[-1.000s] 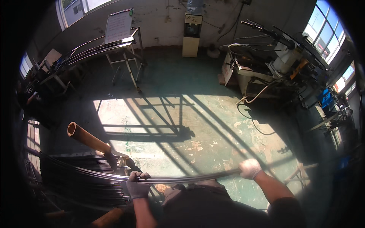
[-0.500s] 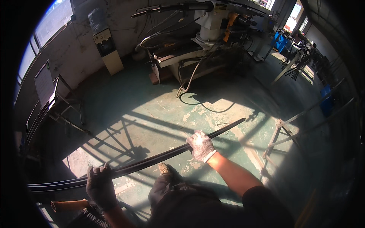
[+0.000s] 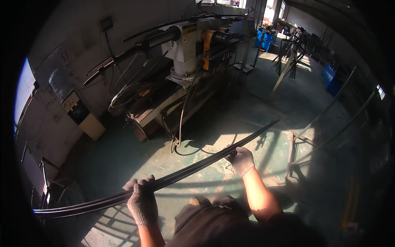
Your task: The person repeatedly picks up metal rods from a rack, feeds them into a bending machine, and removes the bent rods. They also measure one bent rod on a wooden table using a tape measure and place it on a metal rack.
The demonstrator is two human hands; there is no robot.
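Note:
A bundle of long, thin black strips stretches across in front of me, from the lower left up to the far right. Both hands wear pale knitted gloves. My left hand is wrapped round the bundle left of its middle, fingers curled over the top. Farther along to the right, my right hand grips it from the near side; its fingertips are partly hidden behind the strips. The far end of the bundle sticks out past my right hand, above the floor.
A large machine with a grey column, hoses and an orange part stands ahead. A beige cabinet is by the left wall. At right are a metal frame rack, a stand with dark strips and a blue box.
My view has tilted up and turned right. The bundle is still in both hands, farther from my body. The brown tube at lower left has left the view.

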